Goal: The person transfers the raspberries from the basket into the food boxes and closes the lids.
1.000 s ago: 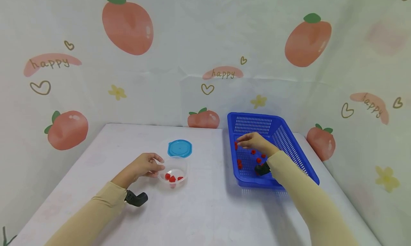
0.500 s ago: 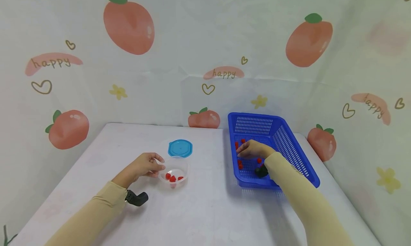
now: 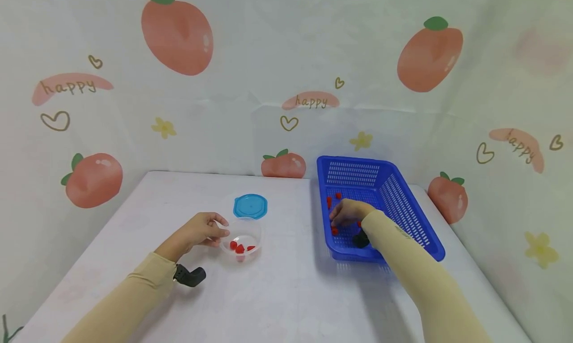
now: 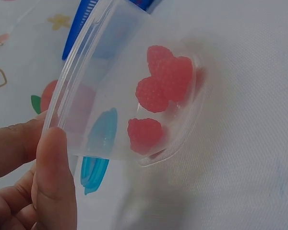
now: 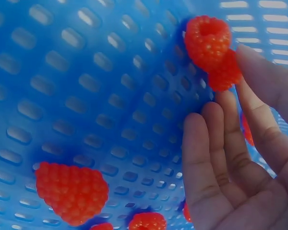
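Note:
My left hand pinches the rim of a clear plastic tub between thumb and fingers. Inside the tub lie several red raspberries, seen through its wall in the left wrist view. My right hand reaches down into a blue basket, by its left wall. In the right wrist view, the thumb and fingertips are right at a raspberry, with the fingers fairly straight. Another raspberry overlaps that one. A larger-looking raspberry lies on the slotted basket surface, away from the fingers.
A blue lid lies on the white table just behind the tub. More raspberries, such as one raspberry, rest in the basket beyond my right hand. A patterned cloth hangs behind the table.
My right hand has moved lower and nearer within the basket, uncovering a raspberry behind it and covering one by the left wall. My left hand and the tub stay in place.

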`<state>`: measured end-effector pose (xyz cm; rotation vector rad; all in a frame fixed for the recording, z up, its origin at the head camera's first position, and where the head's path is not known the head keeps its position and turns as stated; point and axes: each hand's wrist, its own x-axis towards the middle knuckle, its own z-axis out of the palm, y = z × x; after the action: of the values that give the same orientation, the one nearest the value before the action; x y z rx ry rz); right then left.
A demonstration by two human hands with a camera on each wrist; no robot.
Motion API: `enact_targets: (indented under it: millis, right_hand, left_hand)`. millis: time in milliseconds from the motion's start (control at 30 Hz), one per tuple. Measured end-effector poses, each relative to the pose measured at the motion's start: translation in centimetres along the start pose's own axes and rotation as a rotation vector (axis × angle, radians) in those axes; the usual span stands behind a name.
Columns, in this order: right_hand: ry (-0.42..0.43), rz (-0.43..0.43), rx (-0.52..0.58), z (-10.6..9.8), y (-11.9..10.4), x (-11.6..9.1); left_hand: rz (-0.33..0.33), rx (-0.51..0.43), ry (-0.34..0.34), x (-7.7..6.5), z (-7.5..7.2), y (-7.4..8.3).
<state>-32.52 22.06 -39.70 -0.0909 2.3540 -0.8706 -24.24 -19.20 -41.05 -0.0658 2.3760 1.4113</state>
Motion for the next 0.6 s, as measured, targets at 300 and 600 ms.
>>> enact_targets:
  millis: [300, 600]
  right_hand:
    - [-0.013, 0.038, -0.007, 0.31, -0.42, -0.02]
    - [-0.02, 0.03, 0.009, -0.03, -0.42, -0.3]
  left_hand:
    - [-0.004, 0.0, -0.003, 0.03, -0.05, 0.04]
    - [0.0, 0.0, -0.008, 0.17, -0.08, -0.06]
